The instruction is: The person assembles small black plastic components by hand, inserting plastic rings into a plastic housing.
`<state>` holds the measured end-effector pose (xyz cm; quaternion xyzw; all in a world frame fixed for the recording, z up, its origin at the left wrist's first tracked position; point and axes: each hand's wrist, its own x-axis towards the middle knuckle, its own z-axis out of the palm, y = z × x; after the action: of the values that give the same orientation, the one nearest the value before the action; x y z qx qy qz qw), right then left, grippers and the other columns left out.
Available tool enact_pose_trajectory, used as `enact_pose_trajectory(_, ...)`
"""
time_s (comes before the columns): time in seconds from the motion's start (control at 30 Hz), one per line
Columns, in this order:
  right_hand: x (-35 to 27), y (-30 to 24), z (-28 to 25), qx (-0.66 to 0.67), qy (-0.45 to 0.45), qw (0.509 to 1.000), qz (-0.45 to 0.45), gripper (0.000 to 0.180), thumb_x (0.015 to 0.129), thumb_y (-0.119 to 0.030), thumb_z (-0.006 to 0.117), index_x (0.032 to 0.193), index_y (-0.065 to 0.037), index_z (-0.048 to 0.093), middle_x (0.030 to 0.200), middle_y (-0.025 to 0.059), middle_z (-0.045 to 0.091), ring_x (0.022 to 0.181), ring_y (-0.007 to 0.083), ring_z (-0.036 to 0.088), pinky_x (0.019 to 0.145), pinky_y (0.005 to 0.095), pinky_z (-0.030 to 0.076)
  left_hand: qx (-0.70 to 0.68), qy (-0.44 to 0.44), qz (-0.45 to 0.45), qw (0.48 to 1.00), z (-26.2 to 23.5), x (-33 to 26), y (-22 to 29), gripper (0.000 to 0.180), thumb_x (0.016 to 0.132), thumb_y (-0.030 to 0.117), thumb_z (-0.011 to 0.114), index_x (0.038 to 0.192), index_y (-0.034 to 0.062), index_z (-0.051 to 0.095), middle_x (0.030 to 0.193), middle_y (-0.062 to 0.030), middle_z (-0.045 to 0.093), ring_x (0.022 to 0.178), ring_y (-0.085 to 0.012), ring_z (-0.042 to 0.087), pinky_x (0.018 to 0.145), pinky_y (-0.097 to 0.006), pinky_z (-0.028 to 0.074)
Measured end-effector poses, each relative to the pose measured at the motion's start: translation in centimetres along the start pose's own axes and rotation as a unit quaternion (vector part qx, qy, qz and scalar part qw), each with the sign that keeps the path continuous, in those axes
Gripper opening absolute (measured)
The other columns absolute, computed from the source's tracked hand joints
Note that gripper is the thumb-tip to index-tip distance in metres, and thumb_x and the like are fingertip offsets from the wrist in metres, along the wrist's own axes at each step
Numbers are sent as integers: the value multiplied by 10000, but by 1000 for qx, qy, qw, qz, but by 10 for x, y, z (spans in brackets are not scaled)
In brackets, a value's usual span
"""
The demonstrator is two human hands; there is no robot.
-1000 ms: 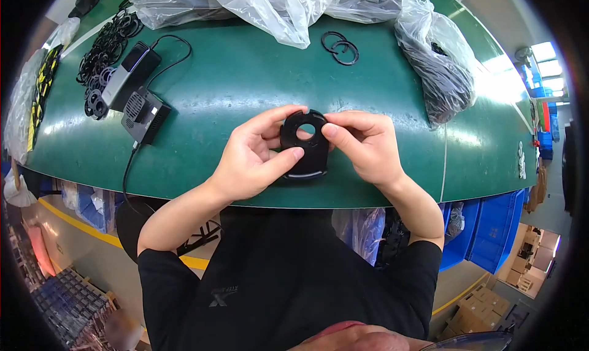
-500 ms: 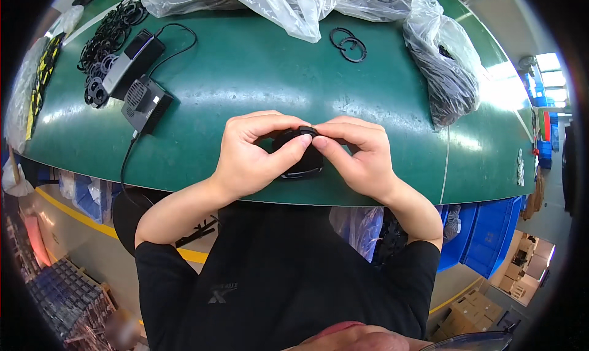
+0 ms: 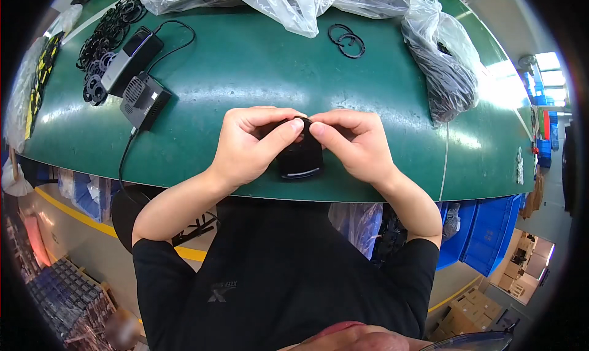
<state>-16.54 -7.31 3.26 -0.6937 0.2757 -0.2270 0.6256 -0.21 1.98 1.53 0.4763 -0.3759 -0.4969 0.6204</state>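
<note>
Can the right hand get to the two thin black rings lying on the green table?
Probably yes. The two thin black rings lie apart on bare green table beyond the right hand, nothing between. But that hand is pinching a small black part with the left hand.

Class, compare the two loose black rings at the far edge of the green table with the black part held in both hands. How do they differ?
The two loose black rings are thin open hoops; the black part is a thicker, solid block. The rings lie untouched on the green table; the part is gripped by the left hand and right hand. Both are black.
</note>
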Motion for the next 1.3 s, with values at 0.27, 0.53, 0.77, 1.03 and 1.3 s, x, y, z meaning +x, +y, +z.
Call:
enact_pose_trajectory(0.27,4,3,-8,18,32,999,23,162,859,-106,637,920,39,675,778,26,660,706,47,562,629,202,465,-76,-48,-84,992,0,2,4,235,862,47,601,1071,-62,614,975,-103,658,843,-113,618,751,-247,508)
enact_pose_trajectory(0.53,7,0,-5,99,42,994,-4,326,795,-27,687,1098,54,600,939,70,657,812,98,612,737,226,505,-112,-82,-99,985,-2,1,6,297,890,34,557,1170,-65,546,1018,-104,642,908,-123,609,798,-268,512)
enact_pose_trajectory(0.77,9,2,-14,14,55,998,-36,320,776,-51,711,1062,53,612,900,83,659,773,100,618,705,227,515,-95,-95,-107,985,-2,0,6,286,889,30,558,1160,-61,553,1012,-97,643,900,-116,606,791,-258,511)
enact_pose_trajectory(1.03,10,6,-9,111,-16,991,76,308,795,-89,704,1052,54,614,930,75,655,777,95,617,691,221,511,-86,-77,-88,989,-2,1,3,300,884,26,563,1170,-62,544,1000,-89,644,883,-113,607,771,-247,511)
enact_pose_trajectory(1.3,10,4,-20,112,9,992,50,231,892,-153,602,1004,42,650,817,48,661,677,83,583,596,224,485,-104,-101,-120,982,-2,1,7,241,908,80,543,1106,-49,590,978,-88,652,870,-126,623,759,-276,527)
